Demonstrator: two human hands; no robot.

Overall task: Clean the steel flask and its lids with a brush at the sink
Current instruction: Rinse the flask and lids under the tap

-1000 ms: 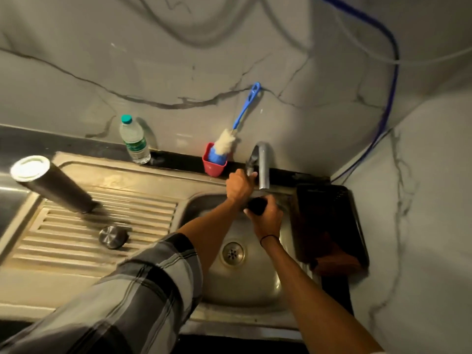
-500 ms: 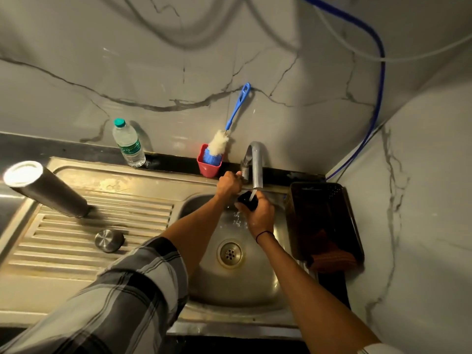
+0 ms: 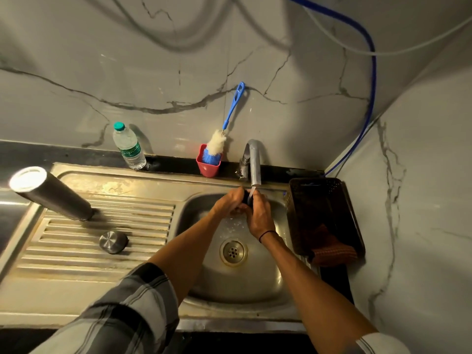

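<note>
Home kitchen, steel sink (image 3: 158, 254) with ribbed drainboard, tap (image 3: 254, 162) running, marble-look wall tiles (image 3: 178, 72), bottle brush (image 3: 224, 134) in red cup (image 3: 208, 168), water bottle (image 3: 129, 146)

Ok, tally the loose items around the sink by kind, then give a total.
Steel flask body: 1
Lids: 2, round steel lid, small black lid held under the tap
Blue-handled bottle brush: 1
Red cup: 1
Clear plastic water bottle: 1
Dark basket: 1
Total: 7

I have both forearms stretched forward and converging, my left hand (image 3: 228, 201) and right hand (image 3: 259, 215) pressed close together, fingers curled round a small dark lid (image 3: 247, 198).
</note>
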